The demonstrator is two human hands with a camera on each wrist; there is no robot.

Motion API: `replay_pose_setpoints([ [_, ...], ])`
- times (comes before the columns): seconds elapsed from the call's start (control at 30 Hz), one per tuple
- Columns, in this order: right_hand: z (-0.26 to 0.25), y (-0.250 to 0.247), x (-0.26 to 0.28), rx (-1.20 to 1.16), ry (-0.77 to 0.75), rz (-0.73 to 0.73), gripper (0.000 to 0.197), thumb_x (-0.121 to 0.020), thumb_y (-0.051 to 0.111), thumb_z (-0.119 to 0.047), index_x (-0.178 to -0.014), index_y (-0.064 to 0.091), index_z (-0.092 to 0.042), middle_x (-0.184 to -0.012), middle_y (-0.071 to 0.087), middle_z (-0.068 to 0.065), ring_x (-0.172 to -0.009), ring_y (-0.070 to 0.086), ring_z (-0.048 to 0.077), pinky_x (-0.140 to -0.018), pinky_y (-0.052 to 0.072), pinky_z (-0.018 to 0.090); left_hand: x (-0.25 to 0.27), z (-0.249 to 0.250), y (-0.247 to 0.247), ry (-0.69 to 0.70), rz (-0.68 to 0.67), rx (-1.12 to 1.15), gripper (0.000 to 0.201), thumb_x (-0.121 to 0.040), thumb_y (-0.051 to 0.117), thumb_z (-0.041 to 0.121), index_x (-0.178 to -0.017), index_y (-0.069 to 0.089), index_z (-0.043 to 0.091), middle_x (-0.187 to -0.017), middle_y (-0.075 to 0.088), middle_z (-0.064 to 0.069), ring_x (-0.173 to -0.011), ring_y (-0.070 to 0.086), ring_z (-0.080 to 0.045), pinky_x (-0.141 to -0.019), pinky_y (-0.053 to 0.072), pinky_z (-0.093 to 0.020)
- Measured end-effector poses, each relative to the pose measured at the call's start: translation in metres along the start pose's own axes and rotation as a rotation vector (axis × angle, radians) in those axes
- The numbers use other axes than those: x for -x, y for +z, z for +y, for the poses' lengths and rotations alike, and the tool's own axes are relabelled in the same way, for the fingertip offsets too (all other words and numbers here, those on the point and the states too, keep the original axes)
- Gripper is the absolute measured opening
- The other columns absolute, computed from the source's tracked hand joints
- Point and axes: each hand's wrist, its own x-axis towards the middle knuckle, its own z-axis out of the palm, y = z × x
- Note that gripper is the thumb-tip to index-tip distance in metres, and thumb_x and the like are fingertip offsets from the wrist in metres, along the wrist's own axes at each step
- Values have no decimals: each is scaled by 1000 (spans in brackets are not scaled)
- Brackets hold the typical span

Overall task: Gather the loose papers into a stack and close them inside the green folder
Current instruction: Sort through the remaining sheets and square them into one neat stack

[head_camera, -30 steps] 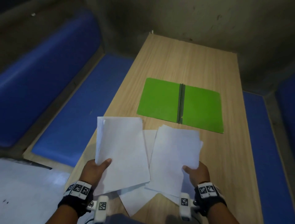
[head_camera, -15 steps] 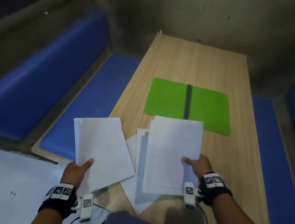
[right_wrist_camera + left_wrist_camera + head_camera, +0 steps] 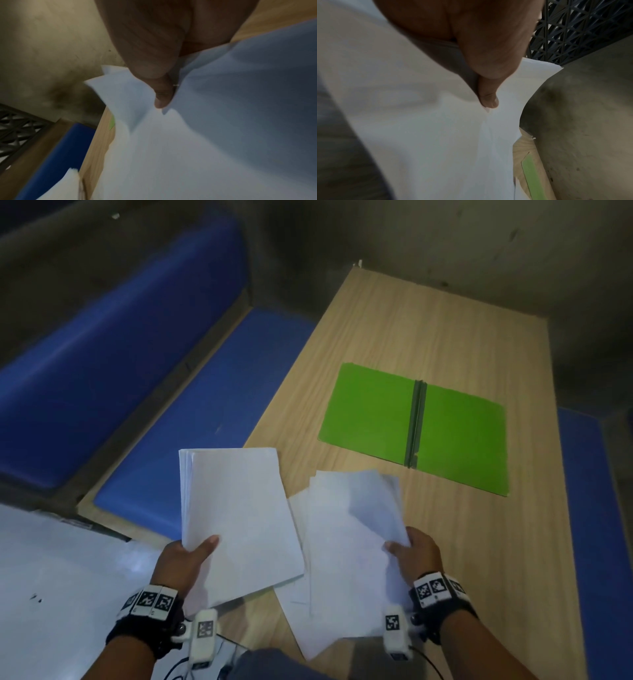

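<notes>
The green folder lies wide open and flat on the counter, both covers spread either side of its dark spine, and there is no paper in it. It is the only holder here; every sheet is on my side of it, nearer to me than its front edge.

My left hand grips a neat bundle of white papers by its near corner, thumb on top and fingers under; the left wrist view shows that thumb pressing into the top sheet. This bundle sits to the left of the folder and nearer me, tilted, its left half hanging out past the counter edge over the blue bench. Its edges are nearly squared, a few sheets stepped along the left side.

My right hand pinches a looser bunch of papers just in front of the folder's near edge, not touching it. These sheets are fanned and uneven, the top one curled up near my thumb, and the lower ones rest on the counter. The left bundle overlaps their left edge.

Both lots are plain white and blank as far as I can see.
</notes>
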Motion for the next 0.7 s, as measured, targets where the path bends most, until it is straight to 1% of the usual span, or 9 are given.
replay_pose_setpoints([
  [0.07,8,-18,-6,-92,12,65,11,-78,72,-12,-88,69,-8,-86,73,14,-82,67,31,-70,50,32,-3,-2,-8,-5,11,-6,40,-85,75,37,-102,67,2,-90,70,-15,-80,64,-29,-79,48,-36],
  [0.17,14,-39,-12,-350,3,148,19,-76,74,-16,-95,70,-10,-92,74,5,-89,69,27,-84,53,39,-7,-10,-21,-23,43,-18,42,-84,75,39,-101,69,0,-87,70,-14,-80,65,-30,-76,49,-37],
  [0.27,0,-41,-2,-469,-24,90,19,-83,69,-11,-101,68,-5,-93,73,3,-86,69,24,-84,50,33,-7,-16,-25,-32,46,-28,43,-86,73,38,-102,69,-1,-84,70,-13,-79,65,-31,-74,48,-37],
  [0.33,-10,-31,2,-411,-24,-17,20,-85,69,-12,-103,67,-2,-94,73,7,-85,69,22,-81,50,29,-5,-17,-24,-36,42,-27,42,-87,72,38,-102,68,-1,-88,70,-16,-80,64,-32,-74,48,-37],
  [0.4,-16,-14,3,-235,-51,-121,28,-84,71,-17,-107,67,-1,-100,73,9,-94,68,24,-85,48,30,-2,-16,-21,-46,36,-23,40,-87,73,37,-100,68,0,-89,69,-17,-80,63,-32,-74,47,-37],
  [0.53,-23,28,13,112,-104,-297,31,-81,75,-25,-106,63,-12,-96,65,-1,-92,64,20,-76,46,25,0,-16,-14,-52,23,-28,42,-85,74,39,-97,69,-1,-86,71,-16,-79,65,-32,-74,49,-37],
  [0.6,-23,42,15,185,-105,-300,45,-71,82,-27,-105,56,-12,-91,63,0,-78,59,16,-59,43,23,0,-16,-13,-52,17,-28,42,-85,74,39,-97,69,0,-80,70,-11,-78,66,-30,-71,50,-36],
  [0.63,-19,46,13,181,-87,-294,51,-68,84,-25,-106,52,-14,-92,62,1,-77,58,16,-57,41,20,0,-16,-12,-53,13,-29,42,-85,74,40,-98,69,0,-79,70,-9,-77,66,-29,-67,50,-35],
  [0.7,-11,48,9,190,-71,-324,53,-68,84,-21,-109,51,-16,-100,65,3,-86,62,18,-63,46,21,0,-15,-13,-49,-1,-20,44,-84,75,41,-99,70,0,-80,71,-10,-77,67,-29,-67,51,-35],
])
